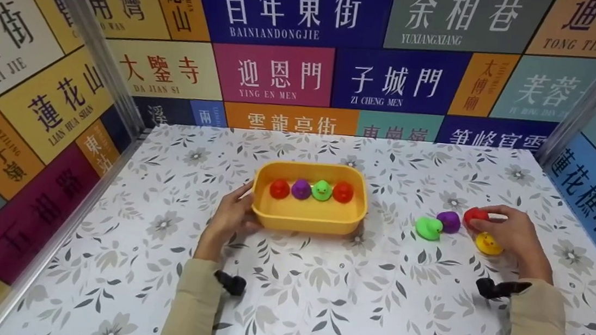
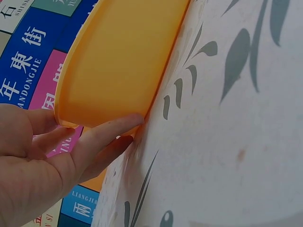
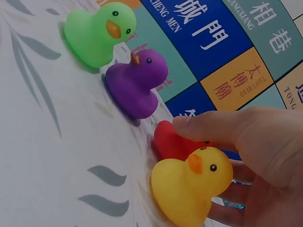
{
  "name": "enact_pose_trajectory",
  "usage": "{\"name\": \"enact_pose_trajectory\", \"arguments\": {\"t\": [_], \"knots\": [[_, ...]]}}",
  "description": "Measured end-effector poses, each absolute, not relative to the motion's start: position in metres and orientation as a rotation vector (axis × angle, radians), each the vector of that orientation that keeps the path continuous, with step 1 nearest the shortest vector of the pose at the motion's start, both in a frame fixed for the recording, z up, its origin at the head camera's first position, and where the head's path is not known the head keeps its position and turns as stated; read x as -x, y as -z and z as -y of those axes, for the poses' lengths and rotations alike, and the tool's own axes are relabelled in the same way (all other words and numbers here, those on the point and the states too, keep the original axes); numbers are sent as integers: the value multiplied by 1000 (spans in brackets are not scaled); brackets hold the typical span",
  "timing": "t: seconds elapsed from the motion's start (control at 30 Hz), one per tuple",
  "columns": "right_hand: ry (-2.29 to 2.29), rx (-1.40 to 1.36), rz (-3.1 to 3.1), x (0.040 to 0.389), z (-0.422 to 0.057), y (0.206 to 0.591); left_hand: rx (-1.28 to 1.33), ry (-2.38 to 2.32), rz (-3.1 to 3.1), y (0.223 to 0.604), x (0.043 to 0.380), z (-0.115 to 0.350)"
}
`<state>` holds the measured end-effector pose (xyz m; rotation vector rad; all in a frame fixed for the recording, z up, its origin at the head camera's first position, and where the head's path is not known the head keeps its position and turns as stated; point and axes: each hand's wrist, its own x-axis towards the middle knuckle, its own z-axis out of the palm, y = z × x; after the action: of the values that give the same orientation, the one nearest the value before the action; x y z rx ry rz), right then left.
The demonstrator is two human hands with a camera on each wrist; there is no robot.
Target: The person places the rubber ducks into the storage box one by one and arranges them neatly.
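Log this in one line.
left hand: holds yellow tub; right hand: holds red duck; in tub: four toys; nearby: green duck, purple duck, yellow duck

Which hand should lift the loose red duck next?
The right hand, likely: it grips the red duck, while the left hand holds the yellow tub by its left end, away from that duck.

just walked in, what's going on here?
A person's left hand holds the left end of a yellow-orange, round-cornered plastic tub. Their right hand pinches a small red toy duck; whether it's off the table is hard to tell. Near it on the white, leaf-patterned tabletop are a yellow toy duck, a purple toy duck and a light-green toy duck. Four more toys sit in a row inside the tub: red, purple, green, red.
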<state>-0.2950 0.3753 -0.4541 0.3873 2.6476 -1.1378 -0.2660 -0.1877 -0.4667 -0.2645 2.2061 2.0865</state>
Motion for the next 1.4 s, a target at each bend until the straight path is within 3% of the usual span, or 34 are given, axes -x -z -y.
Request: {"name": "enact_pose_trajectory", "arguments": {"t": [0.97, 1.4], "knots": [[1424, -192, -2663, 287, -299, 396, 256, -2082, -2191, 469, 266, 189], [1346, -96, -2650, 281, -258, 385, 282, -2076, -2190, 467, 266, 190]]}}
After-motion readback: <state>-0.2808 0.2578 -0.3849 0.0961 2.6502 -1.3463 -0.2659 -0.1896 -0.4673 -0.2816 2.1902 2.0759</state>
